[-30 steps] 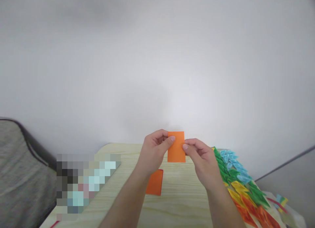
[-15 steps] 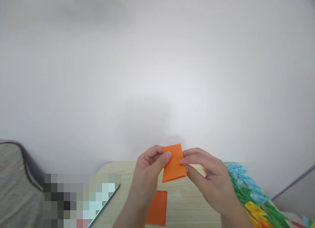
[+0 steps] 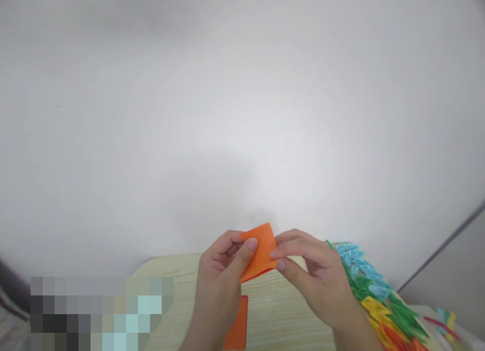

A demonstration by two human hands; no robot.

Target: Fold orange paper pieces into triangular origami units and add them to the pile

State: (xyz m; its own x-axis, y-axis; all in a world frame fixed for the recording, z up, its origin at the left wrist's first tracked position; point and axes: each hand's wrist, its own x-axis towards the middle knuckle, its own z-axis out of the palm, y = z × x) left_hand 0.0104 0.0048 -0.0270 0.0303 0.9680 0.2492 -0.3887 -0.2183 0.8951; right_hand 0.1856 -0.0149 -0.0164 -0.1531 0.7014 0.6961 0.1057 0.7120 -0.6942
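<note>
A folded sheet of orange paper (image 3: 263, 246) is held up above the table between both hands. My left hand (image 3: 223, 270) grips its left side, the thumb lying across the front face and the fingers behind. At the right edge, my right hand (image 3: 314, 270) pinches the paper near its lower corner between thumb and fingers. Along the bottom, a gap between the layers shows slightly. Below, partly covered by my left wrist, a stack of orange paper (image 3: 240, 326) lies on the table.
The pale wooden table (image 3: 178, 275) meets a white wall (image 3: 242, 113). To the right lie several folded paper pieces in blue (image 3: 352, 257), green (image 3: 407, 313) and yellow (image 3: 373, 310). A blurred-out patch (image 3: 94, 315) covers the lower left.
The orange paper has tilted and bowed a little, and my right fingers now grip its right edge closer to the lower corner. The whole view has shifted slightly.
</note>
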